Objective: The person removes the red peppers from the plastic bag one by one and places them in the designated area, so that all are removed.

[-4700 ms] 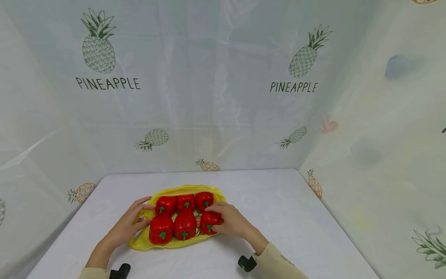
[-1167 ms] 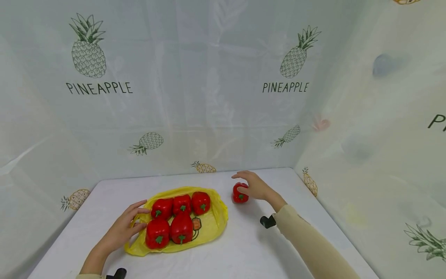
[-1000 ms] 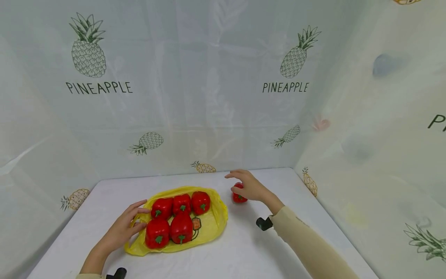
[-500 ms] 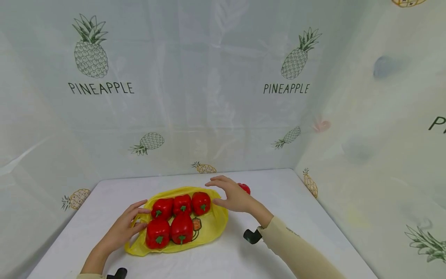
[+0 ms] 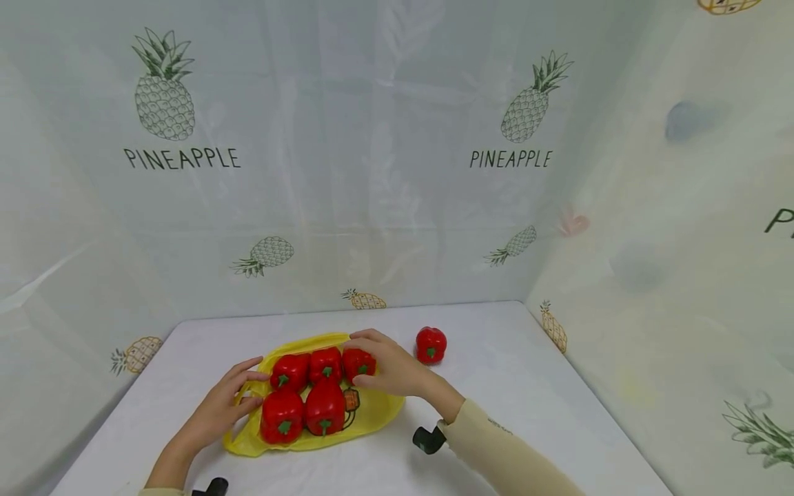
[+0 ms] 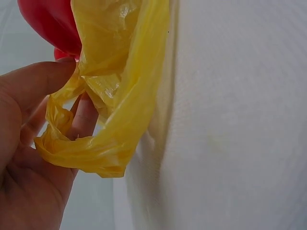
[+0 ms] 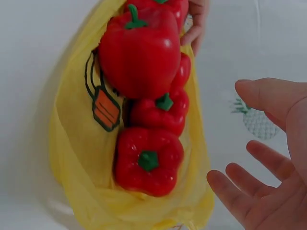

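Several red bell peppers with green stems lie on a yellow plastic bag [image 5: 378, 413]. My left hand [image 5: 214, 408] is at the bag's left end, its thumb and fingers spread beside the two leftmost peppers. In the left wrist view the bag's handle loop [image 6: 91, 160] lies across the fingers. My right hand [image 5: 392, 365] reaches over the bag's right side, fingers apart, by the back right bell pepper [image 5: 355, 361]. In the right wrist view a gap shows between the fingers and that pepper [image 7: 149, 160]. Another bell pepper [image 5: 431, 346] stands on the table beyond the right hand.
The white table [image 5: 521, 413] runs up to a pale curtain [image 5: 372, 207] with pineapple prints at the back and sides. Black camera mounts [image 5: 429, 439] sit by both wrists. An orange and black print [image 7: 106, 109] shows on the bag's bare right part.
One bell pepper went from the bag's right front to the table on the right, and my right hand let it go. Since then that hand has come back left over the bag. My left hand stayed.
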`<state>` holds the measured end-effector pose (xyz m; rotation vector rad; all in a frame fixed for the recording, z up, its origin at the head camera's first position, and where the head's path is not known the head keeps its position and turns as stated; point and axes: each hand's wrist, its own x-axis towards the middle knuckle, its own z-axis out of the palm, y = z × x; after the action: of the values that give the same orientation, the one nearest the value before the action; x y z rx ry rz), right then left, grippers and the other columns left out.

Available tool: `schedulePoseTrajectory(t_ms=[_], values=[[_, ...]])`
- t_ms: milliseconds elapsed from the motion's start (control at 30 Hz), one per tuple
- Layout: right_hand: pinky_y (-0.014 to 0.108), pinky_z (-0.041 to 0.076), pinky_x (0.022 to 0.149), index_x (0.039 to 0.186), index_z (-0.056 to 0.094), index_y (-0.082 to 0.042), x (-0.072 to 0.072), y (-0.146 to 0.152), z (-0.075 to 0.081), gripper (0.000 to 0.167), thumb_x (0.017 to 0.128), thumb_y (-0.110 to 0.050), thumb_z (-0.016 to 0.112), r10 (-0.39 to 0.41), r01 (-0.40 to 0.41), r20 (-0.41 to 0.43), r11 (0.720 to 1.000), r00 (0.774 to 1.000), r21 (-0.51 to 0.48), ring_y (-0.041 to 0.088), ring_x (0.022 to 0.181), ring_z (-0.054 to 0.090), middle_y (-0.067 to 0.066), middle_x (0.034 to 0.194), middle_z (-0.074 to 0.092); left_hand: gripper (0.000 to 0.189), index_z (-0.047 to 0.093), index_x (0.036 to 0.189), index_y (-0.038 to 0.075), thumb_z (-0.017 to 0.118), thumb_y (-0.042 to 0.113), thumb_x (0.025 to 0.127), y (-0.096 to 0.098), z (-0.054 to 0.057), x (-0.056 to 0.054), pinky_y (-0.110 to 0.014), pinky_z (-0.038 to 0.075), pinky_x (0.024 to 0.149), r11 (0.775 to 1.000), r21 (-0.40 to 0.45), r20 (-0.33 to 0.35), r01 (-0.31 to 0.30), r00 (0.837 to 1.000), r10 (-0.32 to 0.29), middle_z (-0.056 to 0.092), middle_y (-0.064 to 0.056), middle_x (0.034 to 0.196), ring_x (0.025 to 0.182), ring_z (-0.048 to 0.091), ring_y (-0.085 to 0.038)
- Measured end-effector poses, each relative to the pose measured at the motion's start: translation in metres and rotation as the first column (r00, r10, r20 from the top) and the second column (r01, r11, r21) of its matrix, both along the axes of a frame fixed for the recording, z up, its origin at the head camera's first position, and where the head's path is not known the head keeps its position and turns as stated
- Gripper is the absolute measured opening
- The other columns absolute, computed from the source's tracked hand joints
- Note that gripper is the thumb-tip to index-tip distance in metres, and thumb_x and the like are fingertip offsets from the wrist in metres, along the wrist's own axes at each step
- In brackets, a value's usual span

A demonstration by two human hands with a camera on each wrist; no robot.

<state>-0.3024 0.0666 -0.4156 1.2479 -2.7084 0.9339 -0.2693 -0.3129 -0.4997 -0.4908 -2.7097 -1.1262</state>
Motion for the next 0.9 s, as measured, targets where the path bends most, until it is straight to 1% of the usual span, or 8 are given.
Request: schedulePoseTrajectory(t_ms=[200, 233, 400, 500, 633, 733, 800, 900], values=[[0.040, 0.049, 0.114, 0.151, 0.057, -0.020, 0.003, -0.010, -0.011, 0.058, 0.098, -0.018, 0.079, 0.037, -0.037, -0.001, 0.999, 0.999, -0.019, 0.022, 0.145, 0.046, 0.008, 0.159, 0.048, 0.033, 0.068, 0.130, 0.015, 0.076, 0.009, 0.098, 0.004, 0.001, 0.000, -0.068, 0.046, 0.108, 1.000, 0.018, 0.021, -0.008, 1.000, 0.007, 0.039, -0.017, 0.165, 0.148, 0.040, -0.052], [0.039, 0.049, 0.114, 0.151, 0.058, -0.019, 0.003, -0.012, -0.013, 0.058, 0.098, -0.018, 0.079, 0.043, -0.043, 0.000, 0.999, 0.999, -0.022, 0.022, 0.145, 0.046, 0.008, 0.159, 0.048, 0.033, 0.068, 0.130, 0.014, 0.075, 0.009, 0.098, 0.004, 0.001, 0.000, -0.069, 0.046, 0.108, 1.000, 0.024, 0.024, -0.007, 1.000, 0.007, 0.039, -0.017, 0.165, 0.148, 0.039, -0.052], [0.035, 0.050, 0.111, 0.150, 0.059, -0.020, 0.005, -0.020, -0.021, 0.056, 0.097, -0.020, 0.079, 0.047, -0.046, 0.015, 0.999, 0.999, -0.019, 0.020, 0.146, 0.044, 0.004, 0.160, 0.049, 0.033, 0.067, 0.130, 0.014, 0.074, 0.007, 0.098, 0.005, 0.002, 0.001, -0.070, 0.045, 0.108, 1.000, 0.023, 0.018, -0.011, 1.000, 0.011, 0.039, -0.018, 0.165, 0.148, 0.038, -0.053], [0.033, 0.051, 0.110, 0.150, 0.059, -0.020, 0.006, -0.023, -0.026, 0.056, 0.097, -0.020, 0.079, 0.049, -0.049, 0.017, 0.999, 0.999, -0.013, 0.019, 0.145, 0.046, 0.004, 0.159, 0.049, 0.033, 0.067, 0.130, 0.014, 0.075, 0.008, 0.098, 0.004, 0.000, 0.001, -0.070, 0.045, 0.107, 1.000, 0.018, 0.003, -0.012, 1.000, 0.012, 0.039, -0.018, 0.165, 0.148, 0.038, -0.053], [0.031, 0.052, 0.109, 0.149, 0.059, -0.019, 0.007, -0.026, -0.032, 0.055, 0.097, -0.020, 0.079, 0.062, -0.062, 0.013, 0.998, 0.998, -0.009, 0.017, 0.143, 0.049, 0.003, 0.157, 0.050, 0.033, 0.068, 0.130, 0.014, 0.075, 0.008, 0.098, 0.003, -0.003, 0.002, -0.067, 0.045, 0.107, 1.000, 0.009, -0.025, -0.016, 1.000, 0.016, 0.041, -0.017, 0.164, 0.147, 0.040, -0.051], [0.032, 0.052, 0.108, 0.148, 0.060, -0.017, 0.008, -0.029, -0.036, 0.054, 0.097, -0.019, 0.079, 0.074, -0.074, 0.004, 0.997, 0.997, -0.013, 0.017, 0.141, 0.050, 0.002, 0.155, 0.051, 0.033, 0.068, 0.129, 0.015, 0.076, 0.008, 0.097, 0.002, -0.005, 0.002, -0.064, 0.046, 0.107, 1.000, -0.005, -0.052, -0.022, 0.998, 0.022, 0.043, -0.015, 0.163, 0.147, 0.042, -0.049], [0.033, 0.054, 0.107, 0.148, 0.061, -0.017, 0.008, -0.030, -0.038, 0.054, 0.097, -0.018, 0.079, 0.080, -0.080, 0.004, 0.997, 0.997, -0.021, 0.016, 0.140, 0.050, 0.004, 0.155, 0.052, 0.033, 0.069, 0.128, 0.016, 0.077, 0.009, 0.097, 0.002, -0.005, 0.001, -0.063, 0.047, 0.107, 1.000, -0.015, -0.069, -0.024, 0.997, 0.023, 0.044, -0.013, 0.163, 0.146, 0.044, -0.047], [0.033, 0.054, 0.107, 0.148, 0.060, -0.020, 0.009, -0.032, -0.040, 0.054, 0.097, -0.017, 0.079, 0.083, -0.083, 0.008, 0.996, 0.997, -0.023, 0.016, 0.140, 0.050, 0.005, 0.156, 0.051, 0.034, 0.069, 0.128, 0.018, 0.078, 0.010, 0.097, 0.002, -0.006, 0.000, -0.061, 0.048, 0.107, 0.999, -0.031, -0.086, -0.030, 0.996, 0.027, 0.045, -0.011, 0.162, 0.146, 0.046, -0.045]])
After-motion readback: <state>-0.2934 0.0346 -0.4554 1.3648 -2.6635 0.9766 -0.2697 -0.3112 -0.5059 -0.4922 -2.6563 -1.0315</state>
